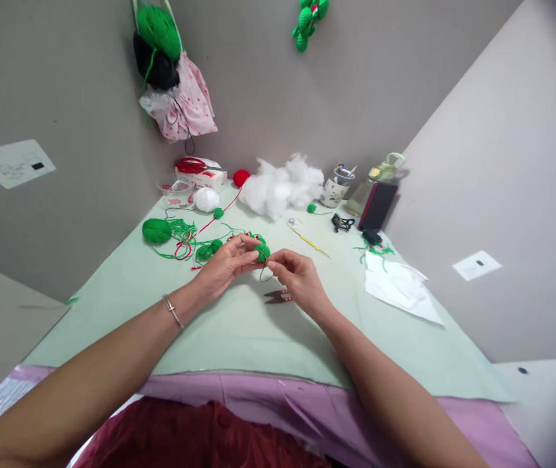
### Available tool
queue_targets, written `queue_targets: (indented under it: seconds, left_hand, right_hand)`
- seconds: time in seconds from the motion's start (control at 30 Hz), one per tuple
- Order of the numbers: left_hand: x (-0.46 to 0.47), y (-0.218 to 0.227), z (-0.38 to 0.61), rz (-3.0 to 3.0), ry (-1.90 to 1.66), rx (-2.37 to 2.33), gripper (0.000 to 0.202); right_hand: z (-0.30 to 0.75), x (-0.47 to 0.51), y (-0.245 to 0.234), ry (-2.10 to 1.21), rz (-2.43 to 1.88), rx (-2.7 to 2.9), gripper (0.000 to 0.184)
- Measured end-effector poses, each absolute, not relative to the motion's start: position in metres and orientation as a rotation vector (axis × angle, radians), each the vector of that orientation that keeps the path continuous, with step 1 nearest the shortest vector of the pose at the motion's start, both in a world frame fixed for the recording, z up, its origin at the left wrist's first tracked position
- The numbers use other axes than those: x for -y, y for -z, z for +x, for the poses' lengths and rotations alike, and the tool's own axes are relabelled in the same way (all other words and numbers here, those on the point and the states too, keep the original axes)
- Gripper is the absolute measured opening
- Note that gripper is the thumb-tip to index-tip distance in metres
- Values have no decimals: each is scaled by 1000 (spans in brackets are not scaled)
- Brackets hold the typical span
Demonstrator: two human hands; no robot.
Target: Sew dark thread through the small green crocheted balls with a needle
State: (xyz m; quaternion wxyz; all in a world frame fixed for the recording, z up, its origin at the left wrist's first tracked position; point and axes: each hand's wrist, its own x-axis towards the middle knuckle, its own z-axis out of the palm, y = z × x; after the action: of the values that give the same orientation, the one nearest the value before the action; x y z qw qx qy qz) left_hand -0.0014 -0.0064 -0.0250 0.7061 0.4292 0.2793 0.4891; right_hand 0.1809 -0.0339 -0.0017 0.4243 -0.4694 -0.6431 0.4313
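Between the thumb and fingers of my left hand [232, 263] is a small green crocheted piece [262, 251]. My right hand [297, 276] pinches at its right edge, where a thin dark thread [264, 278] loops down below the fingertips. Whether a needle is in that pinch is too small to see. Thread snips [277, 297] with dark blades and a red handle lie on the table, partly under my right hand. More green crocheted parts [207, 250] with bits of red rest just behind my left hand.
Left on the table [239, 338] sit a green yarn ball [156, 231], tangled strands and a white ball [206, 199]. White stuffing [282, 187] stands at the back. A yellow crochet hook [311, 243], hair clip [343, 223], phone [378, 206], bottle [373, 188] and white paper [399, 286] lie rightward.
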Motion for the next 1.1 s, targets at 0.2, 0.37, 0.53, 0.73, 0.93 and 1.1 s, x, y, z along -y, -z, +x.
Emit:
queue_targets:
  seconds: [0.2,0.37,0.53,0.73,0.93,1.1]
  left_hand:
    - [8,21,-2,1024,-1129,-653,26]
    - [8,20,-3,1024,-1143,-659,24]
    - [9,19,-3,1043,-1157,-671,23]
    - [9,18,-4,1057,-1155,-677,23]
    - [9,18,-3,1069,-1163,-696,23]
    - [8,21,-4,1104,-1177,-694,23]
  right_hand:
    - [182,36,-3,-1094,-1185,1618,25]
    - [182,40,-8,-1074,-1190,1641,26]
    - [182,41,-9,-1059,-1195,1655,28]
    - [184,40,-9,-1034,-1205,1660,27]
    - [184,41,-10,-1032,-1219,1690,26]
    - [185,38,-7,-1033,-1230,1698,28]
